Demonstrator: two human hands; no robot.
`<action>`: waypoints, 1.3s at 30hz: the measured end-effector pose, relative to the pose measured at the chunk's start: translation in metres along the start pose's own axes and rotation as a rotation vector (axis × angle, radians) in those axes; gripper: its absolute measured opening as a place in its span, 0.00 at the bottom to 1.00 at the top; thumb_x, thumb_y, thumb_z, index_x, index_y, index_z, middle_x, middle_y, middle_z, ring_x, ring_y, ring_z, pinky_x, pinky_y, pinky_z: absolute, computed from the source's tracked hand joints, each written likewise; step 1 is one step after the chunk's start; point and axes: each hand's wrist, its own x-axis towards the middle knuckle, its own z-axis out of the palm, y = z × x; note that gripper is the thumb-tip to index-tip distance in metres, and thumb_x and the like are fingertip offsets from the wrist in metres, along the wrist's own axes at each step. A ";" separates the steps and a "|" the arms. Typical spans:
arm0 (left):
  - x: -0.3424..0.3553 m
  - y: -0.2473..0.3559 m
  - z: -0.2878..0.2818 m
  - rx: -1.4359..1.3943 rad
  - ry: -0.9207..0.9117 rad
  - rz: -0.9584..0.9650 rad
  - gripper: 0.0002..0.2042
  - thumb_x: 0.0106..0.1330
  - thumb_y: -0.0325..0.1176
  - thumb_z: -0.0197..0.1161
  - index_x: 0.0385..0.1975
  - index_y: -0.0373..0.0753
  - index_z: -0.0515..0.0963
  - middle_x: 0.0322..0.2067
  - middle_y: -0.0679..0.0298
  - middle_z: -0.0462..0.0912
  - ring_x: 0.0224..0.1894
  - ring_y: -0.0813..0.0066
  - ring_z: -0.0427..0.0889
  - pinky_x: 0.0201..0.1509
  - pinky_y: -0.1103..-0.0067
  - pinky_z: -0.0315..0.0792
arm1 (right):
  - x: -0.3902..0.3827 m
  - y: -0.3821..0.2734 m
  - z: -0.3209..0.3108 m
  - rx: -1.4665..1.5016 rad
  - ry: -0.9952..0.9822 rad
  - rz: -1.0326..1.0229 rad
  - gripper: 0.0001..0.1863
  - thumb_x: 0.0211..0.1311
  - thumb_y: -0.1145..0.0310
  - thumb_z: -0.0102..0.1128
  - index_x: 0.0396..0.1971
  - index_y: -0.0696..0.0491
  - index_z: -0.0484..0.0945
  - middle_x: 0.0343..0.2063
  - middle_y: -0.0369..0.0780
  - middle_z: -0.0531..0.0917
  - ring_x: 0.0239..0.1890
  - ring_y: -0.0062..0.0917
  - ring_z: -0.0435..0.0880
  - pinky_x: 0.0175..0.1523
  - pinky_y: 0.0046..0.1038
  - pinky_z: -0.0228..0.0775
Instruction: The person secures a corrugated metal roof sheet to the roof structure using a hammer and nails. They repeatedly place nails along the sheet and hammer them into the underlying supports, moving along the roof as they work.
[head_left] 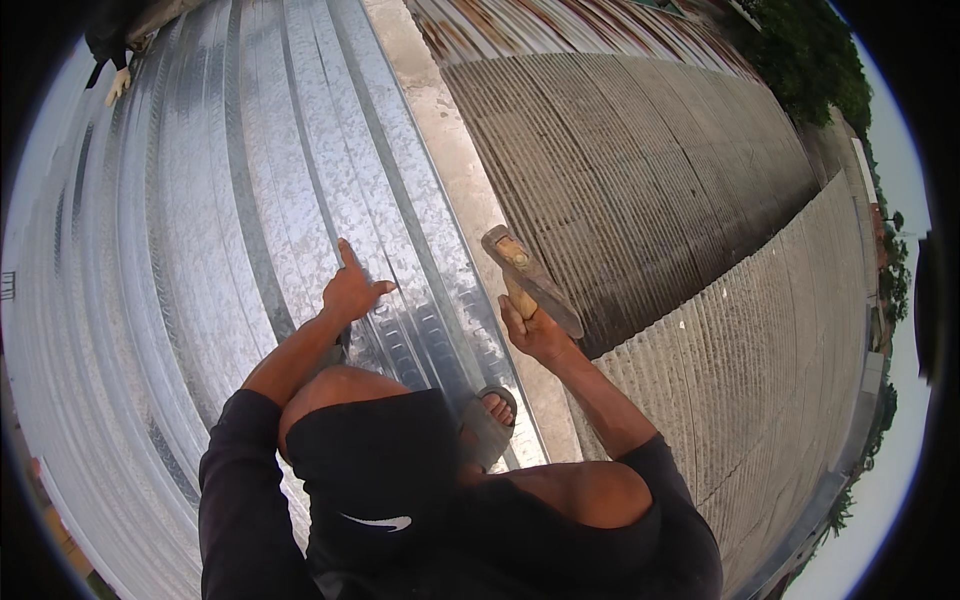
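My right hand (538, 335) is wrapped round the wooden handle of a plastering trowel (553, 297), whose long, narrow, worn blade is raised over the concrete ledge (455, 150). The blade's far end points up and to the left. To the left, my left hand (350, 292) is over the shiny ribbed metal roofing sheet (270, 150), index finger stretched forward and thumb held out to the side. Its other fingers are partly hidden, and nothing shows in it. I cannot tell whether the fingertip touches the metal.
My sandalled foot (490, 425) is on the metal near the ledge. Right of the ledge lies a lower grey corrugated roof (640, 180), with rusty sheets (590, 35) beyond. At the far left, another person's gloved hand (118, 87) is near the sheet. Trees (815, 60) stand at the far right.
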 end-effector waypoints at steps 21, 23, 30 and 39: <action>0.004 0.020 0.018 0.012 0.032 0.050 0.66 0.59 0.58 0.73 0.75 0.27 0.26 0.44 0.36 0.84 0.44 0.44 0.86 0.47 0.58 0.81 | -0.063 0.053 0.031 -0.287 -0.711 0.634 0.27 0.69 0.52 0.57 0.39 0.68 0.73 0.21 0.59 0.82 0.27 0.53 0.86 0.34 0.51 0.77; 0.008 0.010 -0.001 -0.059 -0.012 -0.001 0.66 0.59 0.58 0.73 0.75 0.28 0.26 0.45 0.35 0.83 0.44 0.44 0.87 0.47 0.59 0.80 | -0.015 0.029 0.028 -0.150 -0.648 0.631 0.28 0.72 0.50 0.56 0.41 0.68 0.74 0.21 0.58 0.83 0.27 0.51 0.86 0.34 0.47 0.78; 0.002 0.013 -0.005 -0.048 -0.024 -0.001 0.66 0.59 0.59 0.73 0.76 0.28 0.26 0.46 0.36 0.84 0.45 0.44 0.87 0.47 0.59 0.81 | 0.042 -0.027 -0.019 0.160 -0.155 0.061 0.21 0.71 0.57 0.63 0.41 0.64 0.75 0.18 0.49 0.80 0.21 0.42 0.85 0.28 0.39 0.77; 0.009 0.010 0.000 -0.023 -0.001 -0.014 0.66 0.58 0.59 0.74 0.76 0.28 0.28 0.46 0.36 0.83 0.45 0.43 0.87 0.47 0.60 0.81 | -0.030 0.041 0.032 -0.238 -0.568 0.501 0.24 0.72 0.55 0.59 0.37 0.66 0.72 0.17 0.57 0.81 0.22 0.51 0.85 0.26 0.46 0.76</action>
